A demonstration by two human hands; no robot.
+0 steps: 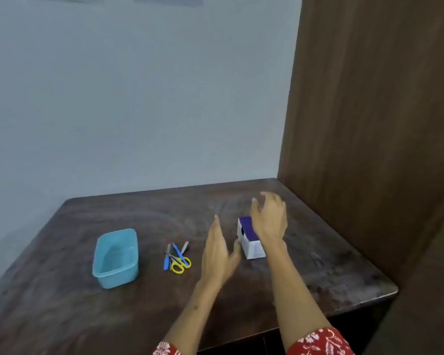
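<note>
Between the open left hand (217, 254) and right hand (268, 219), a purple-topped box (249, 238).

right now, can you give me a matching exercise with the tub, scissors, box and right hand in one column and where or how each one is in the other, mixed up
Column 1
1 tub
2 scissors
3 box
4 right hand

Column 2
a just right of the left hand
b far left on the table
c open, at the box's right side
d yellow handles, between tub and left hand

Pairs: 1-b, 2-d, 3-a, 4-c
</note>
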